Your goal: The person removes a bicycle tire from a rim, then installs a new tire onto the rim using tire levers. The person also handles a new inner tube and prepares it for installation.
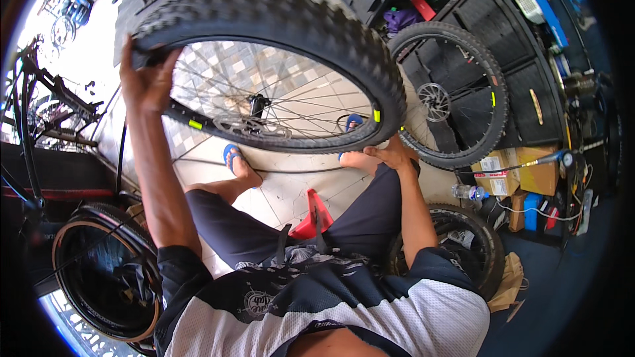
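Observation:
A bicycle wheel [278, 20] with a black knobby tyre, thin spokes and a disc rotor is held up, tilted, over the tiled floor. Wrapped round the tyre at its left side is my left hand [147, 82], thumb on the inner edge. At the lower right, near my knee, my right hand [395, 154] grips the underside of the wheel; the tyre hides some of its fingertips. Yellow-green marks show on the rim. Between my legs stands a red object [312, 218], perhaps a stool or stand.
Another wheel [493, 102] leans against the black drawers [529, 86] on the right. Near it are cardboard boxes [539, 172] and a plastic bottle [469, 192]. A black tyre [486, 251] lies by my right thigh. More wheels [63, 277] and a bike frame [26, 106] are at left.

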The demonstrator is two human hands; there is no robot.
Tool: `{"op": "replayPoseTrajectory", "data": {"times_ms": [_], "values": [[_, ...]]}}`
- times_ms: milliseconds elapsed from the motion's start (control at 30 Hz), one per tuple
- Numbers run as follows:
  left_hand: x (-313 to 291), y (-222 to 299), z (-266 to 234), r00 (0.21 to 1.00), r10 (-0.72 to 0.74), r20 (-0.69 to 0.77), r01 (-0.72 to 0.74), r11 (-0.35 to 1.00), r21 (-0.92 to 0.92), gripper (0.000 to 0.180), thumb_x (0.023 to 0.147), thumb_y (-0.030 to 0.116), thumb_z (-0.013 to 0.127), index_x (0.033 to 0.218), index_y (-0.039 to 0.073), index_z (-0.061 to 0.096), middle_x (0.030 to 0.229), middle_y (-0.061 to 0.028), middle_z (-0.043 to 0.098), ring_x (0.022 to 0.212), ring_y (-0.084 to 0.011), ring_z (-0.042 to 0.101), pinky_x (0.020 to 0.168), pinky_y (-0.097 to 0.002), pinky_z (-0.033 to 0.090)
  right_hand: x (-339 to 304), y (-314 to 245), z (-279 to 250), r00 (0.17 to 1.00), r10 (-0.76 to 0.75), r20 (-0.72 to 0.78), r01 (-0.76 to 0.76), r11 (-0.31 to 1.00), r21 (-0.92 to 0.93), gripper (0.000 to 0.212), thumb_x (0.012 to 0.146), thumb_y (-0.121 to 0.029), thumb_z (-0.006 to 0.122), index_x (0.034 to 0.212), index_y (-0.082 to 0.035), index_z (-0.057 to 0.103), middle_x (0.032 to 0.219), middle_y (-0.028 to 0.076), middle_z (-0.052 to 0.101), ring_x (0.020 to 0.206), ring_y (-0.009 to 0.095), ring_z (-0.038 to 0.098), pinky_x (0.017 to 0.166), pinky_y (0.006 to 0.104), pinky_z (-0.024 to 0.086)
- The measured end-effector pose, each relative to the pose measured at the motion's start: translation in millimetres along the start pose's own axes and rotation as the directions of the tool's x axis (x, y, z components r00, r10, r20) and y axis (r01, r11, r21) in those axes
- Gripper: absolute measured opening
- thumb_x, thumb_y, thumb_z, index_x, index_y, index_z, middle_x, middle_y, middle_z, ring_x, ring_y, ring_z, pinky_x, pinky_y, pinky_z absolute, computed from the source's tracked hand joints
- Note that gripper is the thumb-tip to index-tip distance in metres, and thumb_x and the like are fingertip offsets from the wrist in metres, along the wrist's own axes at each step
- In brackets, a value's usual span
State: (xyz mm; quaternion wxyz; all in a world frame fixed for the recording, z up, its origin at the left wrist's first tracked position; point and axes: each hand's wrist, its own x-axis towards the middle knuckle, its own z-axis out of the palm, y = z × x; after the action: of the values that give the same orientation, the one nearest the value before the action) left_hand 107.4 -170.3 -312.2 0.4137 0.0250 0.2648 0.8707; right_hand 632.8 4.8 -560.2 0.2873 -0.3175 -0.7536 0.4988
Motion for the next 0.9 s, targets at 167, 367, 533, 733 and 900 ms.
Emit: {"op": "replayPoseTrajectory", "data": {"times_ms": [167, 367, 533, 733, 900], "values": [[-16.7, 55.7, 12.5, 0.986, 0.118, 0.120, -0.104, 0.987, -0.119, 0.058, 0.102, 0.033, 0.072, 0.141, -0.004, 0.053, 0.150, -0.0304, 0.051, 0.144, -0.0462, 0.046, 0.122, -0.0603, 0.040, 30.2, -30.1, -1.7, 0.990, 0.056, -0.129, 0.008, 0.893, 0.450, 0.070, 0.079, -0.017, 0.088, 0.140, -0.001, 0.058, 0.128, 0.008, 0.066, 0.113, 0.017, 0.062, 0.103, 0.0336, 0.049], [-70.5, 133.8, 14.2, 0.940, -0.106, 0.325, 0.272, 0.806, -0.525, 0.071, 0.093, 0.030, 0.082, 0.146, -0.004, 0.049, 0.147, -0.0269, 0.052, 0.141, -0.0427, 0.050, 0.118, -0.0532, 0.048, 78.3, -164.8, -53.9, 0.854, -0.337, -0.396, 0.455, 0.853, 0.255, 0.079, 0.074, -0.017, 0.093, 0.140, -0.001, 0.053, 0.126, 0.007, 0.064, 0.115, 0.018, 0.061, 0.105, 0.0332, 0.045], [-103.4, 125.7, -21.2, 0.898, -0.157, 0.410, 0.425, 0.546, -0.722, 0.074, 0.082, 0.025, 0.088, 0.135, -0.009, 0.050, 0.131, -0.0223, 0.053, 0.130, -0.0399, 0.059, 0.106, -0.0483, 0.061, 73.5, -329.1, -134.3, 0.712, -0.660, -0.241, 0.678, 0.735, -0.010, 0.079, 0.076, -0.035, 0.097, 0.137, 0.001, 0.060, 0.114, 0.005, 0.071, 0.106, 0.014, 0.065, 0.096, 0.0302, 0.051], [-133.1, 17.5, -104.8, 0.898, -0.276, 0.343, 0.393, 0.150, -0.907, 0.090, 0.079, 0.017, 0.087, 0.145, -0.004, 0.029, 0.132, -0.0211, 0.044, 0.120, -0.0433, 0.064, 0.090, -0.0516, 0.069, 63.8, -478.2, -160.0, 0.647, -0.736, 0.200, 0.762, 0.615, -0.202, 0.065, 0.085, -0.035, 0.091, 0.132, 0.004, 0.066, 0.101, 0.007, 0.075, 0.086, 0.011, 0.069, 0.080, 0.0278, 0.056], [-181.4, -70.7, -135.5, 0.935, -0.333, 0.119, 0.224, 0.297, -0.928, 0.100, 0.087, 0.029, 0.085, 0.153, -0.007, 0.019, 0.145, -0.0270, 0.038, 0.124, -0.0452, 0.061, 0.093, -0.0490, 0.068, 66.5, -534.5, -133.1, 0.785, -0.491, 0.377, 0.614, 0.699, -0.368, 0.062, 0.088, -0.031, 0.088, 0.131, 0.006, 0.065, 0.105, 0.006, 0.075, 0.091, 0.012, 0.068, 0.083, 0.0288, 0.055]]}}
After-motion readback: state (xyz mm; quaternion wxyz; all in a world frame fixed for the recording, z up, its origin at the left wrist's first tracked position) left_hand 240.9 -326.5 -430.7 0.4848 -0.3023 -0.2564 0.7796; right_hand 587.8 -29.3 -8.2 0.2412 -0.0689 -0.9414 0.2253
